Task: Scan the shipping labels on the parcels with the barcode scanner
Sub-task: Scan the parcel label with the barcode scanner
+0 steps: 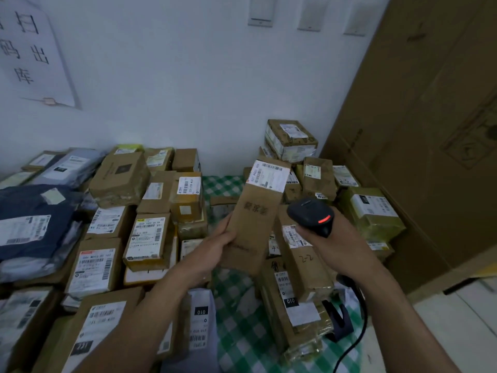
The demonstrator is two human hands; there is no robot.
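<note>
left hand [219,239] grips a long brown cardboard parcel [252,224] with a white shipping label [269,175] at its far end; right hand [329,238] clasps the black barcode scanner [312,215], red light glowing.

Left hand [217,240] grips lower end of long brown parcel [252,224], frame centre, tilted toward 1 o'clock. White shipping label [269,175] at its top end. Right hand [330,238], at parcel's 3 o'clock, grips black barcode scanner [312,215]; red light lit, head just beside parcel's right edge. Black cable [357,332] trails toward 5 o'clock. Parcel piles at 9 o'clock [118,179] and 3 o'clock [320,179] on green checked cloth [236,319].
</note>
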